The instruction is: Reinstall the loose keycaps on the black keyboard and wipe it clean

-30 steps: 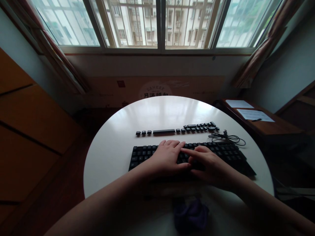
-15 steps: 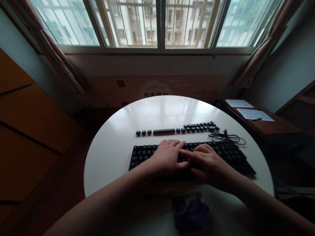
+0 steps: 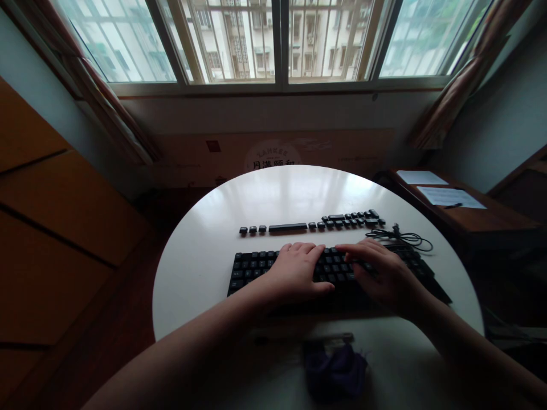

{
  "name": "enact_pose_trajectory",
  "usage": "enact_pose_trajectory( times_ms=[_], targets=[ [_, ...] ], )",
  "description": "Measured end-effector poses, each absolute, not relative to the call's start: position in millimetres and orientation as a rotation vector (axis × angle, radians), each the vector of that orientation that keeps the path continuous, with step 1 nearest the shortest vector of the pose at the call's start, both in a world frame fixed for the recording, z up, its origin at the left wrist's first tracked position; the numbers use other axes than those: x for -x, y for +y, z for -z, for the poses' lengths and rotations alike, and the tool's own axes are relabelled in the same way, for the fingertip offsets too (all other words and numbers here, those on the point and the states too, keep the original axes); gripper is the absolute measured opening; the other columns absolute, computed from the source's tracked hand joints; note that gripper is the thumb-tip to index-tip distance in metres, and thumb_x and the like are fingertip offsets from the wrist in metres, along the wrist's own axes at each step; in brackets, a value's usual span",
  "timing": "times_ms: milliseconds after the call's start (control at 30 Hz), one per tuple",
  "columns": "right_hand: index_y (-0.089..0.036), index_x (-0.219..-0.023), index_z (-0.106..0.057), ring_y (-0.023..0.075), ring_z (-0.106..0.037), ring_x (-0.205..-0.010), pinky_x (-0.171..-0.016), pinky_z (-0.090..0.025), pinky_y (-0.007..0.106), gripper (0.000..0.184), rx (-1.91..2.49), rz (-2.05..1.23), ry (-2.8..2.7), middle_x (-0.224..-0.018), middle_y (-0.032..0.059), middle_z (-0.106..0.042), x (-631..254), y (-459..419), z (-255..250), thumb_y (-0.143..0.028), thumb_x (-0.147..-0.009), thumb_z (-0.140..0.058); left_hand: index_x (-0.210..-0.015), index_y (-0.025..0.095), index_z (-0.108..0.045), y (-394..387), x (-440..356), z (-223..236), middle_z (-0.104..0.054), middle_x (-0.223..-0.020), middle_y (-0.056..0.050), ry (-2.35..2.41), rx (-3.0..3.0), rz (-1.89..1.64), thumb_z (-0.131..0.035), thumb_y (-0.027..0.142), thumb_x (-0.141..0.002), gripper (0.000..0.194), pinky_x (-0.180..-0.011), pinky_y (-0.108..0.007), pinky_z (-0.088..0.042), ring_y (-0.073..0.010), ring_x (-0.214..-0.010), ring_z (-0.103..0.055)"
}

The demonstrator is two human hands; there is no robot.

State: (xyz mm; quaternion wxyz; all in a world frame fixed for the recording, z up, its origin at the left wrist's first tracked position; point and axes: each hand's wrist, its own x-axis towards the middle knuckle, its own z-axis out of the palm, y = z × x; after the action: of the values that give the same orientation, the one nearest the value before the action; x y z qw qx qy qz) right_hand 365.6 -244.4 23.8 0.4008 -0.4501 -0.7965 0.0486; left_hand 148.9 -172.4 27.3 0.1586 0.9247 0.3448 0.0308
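Note:
A black keyboard lies on the round white table. Its lower rows look dark, without visible keycaps. My left hand rests flat across its middle, fingers stretched and thumb out to the side. Over the right part hovers or rests my right hand, its index finger reaching toward the top row and its thumb apart; I see nothing held in it. Behind the keyboard, loose keycaps stand in rows, with a long space bar keycap among them. The coiled cable sits at the keyboard's back right.
Near me on the white table lie a bunched purple cloth and a thin, dim stick-like object. To the right, a brown side table carries papers and a pen. An orange-brown cabinet stands left.
My right hand has moved right and slightly up, away from my left hand, uncovering keys between them. My left hand stays on the keyboard. The view has shifted slightly.

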Motion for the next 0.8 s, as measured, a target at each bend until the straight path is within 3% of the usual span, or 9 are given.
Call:
enact_pose_trajectory(
  times_ms=[167, 300, 500, 600, 800],
  targets=[
    [-0.025, -0.119, -0.066, 0.0242, -0.062, -0.097, -0.086, -0.054, 0.041, 0.038, 1.169, -0.074, -1.928, -0.104, 0.0066, -0.067, -369.8, -241.7, -17.8, -0.008, -0.088, -0.052, -0.154, 0.021, -0.036, -173.8, -148.0, -21.7, -0.043, -0.157, -0.015, 0.993, -2.671, -0.1, -0.043, 0.073, -0.09, 0.082, -0.117, -0.055, -0.024, -0.0368, -0.142, -0.037],
    [-0.023, -0.106, -0.07, 0.0246, -0.062, -0.096, -0.085, -0.054, 0.042, 0.026, 1.186, 0.019, -1.895, -0.101, 0.0073, -0.068, -370.3, -233.8, -19.5, -0.01, -0.09, -0.054, -0.153, 0.02, -0.037, -175.8, -149.2, -20.6, -0.043, -0.156, -0.016, 1.024, -2.685, -0.105, -0.05, 0.073, -0.087, 0.086, -0.118, -0.055, -0.024, -0.0371, -0.14, -0.039],
    [-0.024, -0.099, -0.075, 0.0274, -0.064, -0.102, -0.092, -0.051, 0.047, 0.018, 1.245, 0.155, -2.124, -0.103, 0.0068, -0.074, -375.5, -181.4, -53.9, -0.019, -0.09, -0.061, -0.154, 0.018, -0.035, -177.9, -148.2, -18.7, -0.043, -0.156, -0.018, 1.008, -2.682, -0.148, -0.046, 0.074, -0.089, 0.087, -0.12, -0.059, -0.018, -0.0371, -0.144, -0.035],
    [-0.023, -0.105, -0.075, 0.0284, -0.064, -0.108, -0.097, -0.049, 0.047, 0.022, 1.323, 0.166, -2.119, -0.11, 0.0078, -0.075, -381.4, -136.7, -61.5, -0.023, -0.09, -0.059, -0.155, 0.017, -0.034, -178.8, -146.6, -18.2, -0.042, -0.157, -0.018, 1.01, -2.676, -0.163, -0.048, 0.072, -0.089, 0.088, -0.121, -0.059, -0.016, -0.0372, -0.145, -0.033],
    [-0.02, -0.094, -0.077, 0.0269, -0.065, -0.101, -0.095, -0.049, 0.044, 0.035, 1.479, 0.169, -2.03, -0.1, 0.0079, -0.077, -384.0, -88.0, -24.8, -0.008, -0.081, -0.047, -0.157, 0.016, -0.029, -179.0, -142.6, -12.7, -0.035, -0.161, -0.019, 0.975, -2.688, -0.177, -0.039, 0.072, -0.093, 0.085, -0.122, -0.06, -0.013, -0.0364, -0.15, -0.026]
  ],
)
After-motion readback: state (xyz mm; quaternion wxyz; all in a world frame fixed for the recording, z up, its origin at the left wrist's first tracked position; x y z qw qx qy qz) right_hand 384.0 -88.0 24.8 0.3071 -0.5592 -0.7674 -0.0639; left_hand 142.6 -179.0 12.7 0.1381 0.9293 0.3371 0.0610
